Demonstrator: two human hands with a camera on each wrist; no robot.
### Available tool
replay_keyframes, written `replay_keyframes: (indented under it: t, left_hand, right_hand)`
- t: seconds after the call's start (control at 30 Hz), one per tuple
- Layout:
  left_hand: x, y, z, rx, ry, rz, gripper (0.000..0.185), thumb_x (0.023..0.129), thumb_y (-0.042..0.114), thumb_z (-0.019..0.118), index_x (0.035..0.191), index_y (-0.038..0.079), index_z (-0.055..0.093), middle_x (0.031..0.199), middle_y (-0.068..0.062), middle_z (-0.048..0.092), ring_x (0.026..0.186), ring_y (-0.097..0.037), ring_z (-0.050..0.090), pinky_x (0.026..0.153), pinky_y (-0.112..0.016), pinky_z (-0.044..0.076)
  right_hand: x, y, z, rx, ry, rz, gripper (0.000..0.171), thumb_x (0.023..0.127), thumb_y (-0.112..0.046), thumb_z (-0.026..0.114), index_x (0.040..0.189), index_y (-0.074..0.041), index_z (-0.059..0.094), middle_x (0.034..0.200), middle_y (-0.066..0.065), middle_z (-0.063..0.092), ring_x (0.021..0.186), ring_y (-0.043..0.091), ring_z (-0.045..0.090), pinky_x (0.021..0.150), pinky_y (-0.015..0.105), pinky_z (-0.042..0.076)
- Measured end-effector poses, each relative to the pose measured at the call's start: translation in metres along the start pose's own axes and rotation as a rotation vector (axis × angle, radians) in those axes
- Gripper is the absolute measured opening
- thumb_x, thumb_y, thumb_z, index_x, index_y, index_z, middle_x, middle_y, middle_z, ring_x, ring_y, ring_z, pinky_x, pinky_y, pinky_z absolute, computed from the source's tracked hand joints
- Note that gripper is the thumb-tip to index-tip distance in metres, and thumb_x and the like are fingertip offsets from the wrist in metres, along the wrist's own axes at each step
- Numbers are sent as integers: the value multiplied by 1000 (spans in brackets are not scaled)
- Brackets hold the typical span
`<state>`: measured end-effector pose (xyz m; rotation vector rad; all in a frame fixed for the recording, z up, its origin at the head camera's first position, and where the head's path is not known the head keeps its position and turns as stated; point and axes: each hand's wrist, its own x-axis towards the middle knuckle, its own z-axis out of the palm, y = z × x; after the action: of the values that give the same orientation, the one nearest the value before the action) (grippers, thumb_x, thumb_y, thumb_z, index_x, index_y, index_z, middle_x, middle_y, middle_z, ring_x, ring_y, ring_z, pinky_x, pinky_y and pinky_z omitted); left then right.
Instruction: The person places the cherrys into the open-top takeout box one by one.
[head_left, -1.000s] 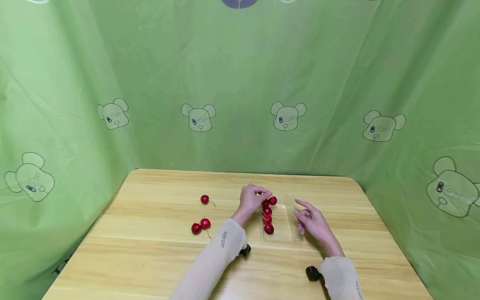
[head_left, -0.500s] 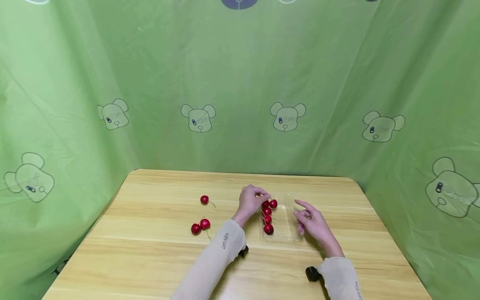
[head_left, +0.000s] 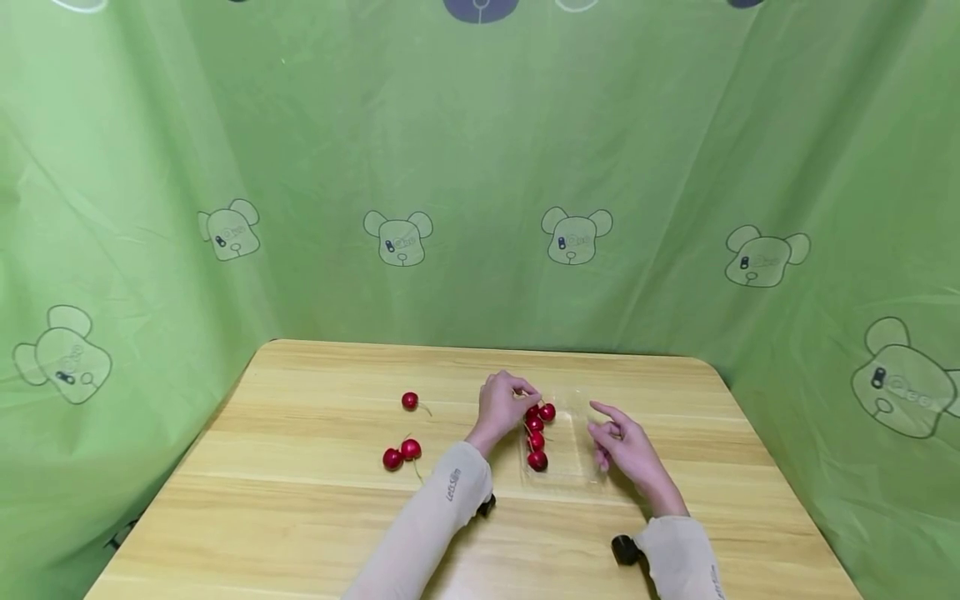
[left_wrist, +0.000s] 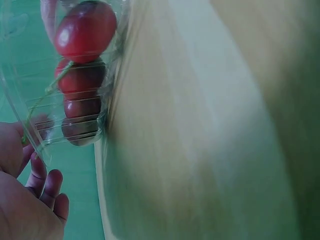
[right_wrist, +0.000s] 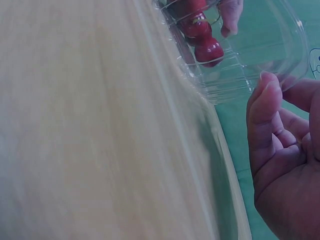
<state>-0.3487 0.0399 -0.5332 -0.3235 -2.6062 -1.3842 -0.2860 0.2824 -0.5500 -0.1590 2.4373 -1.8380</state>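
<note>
A clear plastic tray (head_left: 573, 454) lies on the wooden table (head_left: 300, 517) with several red cherries in it along its left side. My left hand (head_left: 529, 392) hovers over the tray's far left corner, fingers curled, pinching the stem of the top cherry (head_left: 547, 412). The left wrist view shows the cherries (left_wrist: 82, 75) stacked behind the tray wall, with my left hand (left_wrist: 25, 200) below them. My right hand (head_left: 607, 433) sits at the tray's right rim, index finger stretched out, the others loosely curled, holding nothing. The right wrist view shows those fingers (right_wrist: 267, 115) beside the tray (right_wrist: 260, 45).
Three loose cherries lie on the table to the left: a single one (head_left: 409, 401) farther back and a pair (head_left: 401, 454) nearer. Green printed cloth (head_left: 480, 208) walls the table on three sides. Black wrist mounts (head_left: 624, 548) sit under both sleeves.
The cherry under my left fingers has sunk slightly lower into the tray. The right hand has stayed put.
</note>
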Motion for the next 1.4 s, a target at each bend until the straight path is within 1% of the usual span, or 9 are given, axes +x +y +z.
replay_keyframes:
  t: [0.13,0.3,0.53,0.77,0.97,1.07,1.17,1.3,1.4]
  left_hand:
    - [-1,-1,2,16,-10,-10,6,89,28,83,88,22,83,92,8,63,91,-9,51,92,-35,40]
    - [-1,-3,4,23,-17,-11,6,88,28,84,88,21,83,91,7,63,91,-10,51,92,-35,40]
    - [-1,-3,6,40,-21,3,7,88,26,84,90,20,83,92,5,63,90,-11,51,91,-35,40]
    - [-2,-4,6,53,-29,7,5,89,28,83,92,24,83,91,6,62,89,-10,50,89,-33,39]
    - [-2,-4,3,58,-30,14,8,90,28,82,96,24,81,91,5,63,90,-11,52,89,-33,40]
    - [-2,-3,-1,59,-22,29,10,89,27,83,99,23,81,92,3,65,90,-13,55,89,-34,40]
    - [-3,-1,-8,53,-17,44,13,89,26,83,100,23,80,94,2,67,90,-15,58,89,-35,41]
    - [-6,3,-24,46,-22,63,15,89,28,83,102,23,79,94,3,67,89,-14,58,90,-36,42]
    - [-7,4,-38,64,-28,86,17,89,29,83,104,24,78,94,4,65,87,-12,57,88,-34,44]
  right_hand:
    - [-1,1,0,-3,3,7,60,105,-16,61,158,-3,36,89,29,64,56,14,59,53,30,57]
    - [-3,2,0,-7,1,10,61,105,-19,61,158,-2,35,90,28,64,57,14,60,54,30,57]
    - [-4,3,-1,-4,6,17,61,105,-18,62,158,-3,35,90,28,64,57,15,59,54,31,57]
    - [-5,5,-1,-10,7,19,61,105,-19,62,158,-3,36,90,28,64,57,15,59,54,31,57]
    - [-6,5,-1,-11,12,25,60,105,-19,61,158,-3,36,91,28,64,58,15,59,54,31,57]
    - [-6,4,-2,-13,11,22,60,106,-18,61,158,-4,35,91,27,64,58,15,59,54,31,57]
    - [-6,4,-2,-14,11,19,60,106,-17,61,158,-4,35,90,27,63,57,15,59,54,30,56]
    - [-4,2,-2,-14,7,16,60,105,-17,61,158,-4,35,88,28,63,56,15,59,53,30,56]
    - [-2,-1,-3,-19,2,10,61,105,-18,61,159,-5,35,89,27,63,57,15,59,54,30,57]
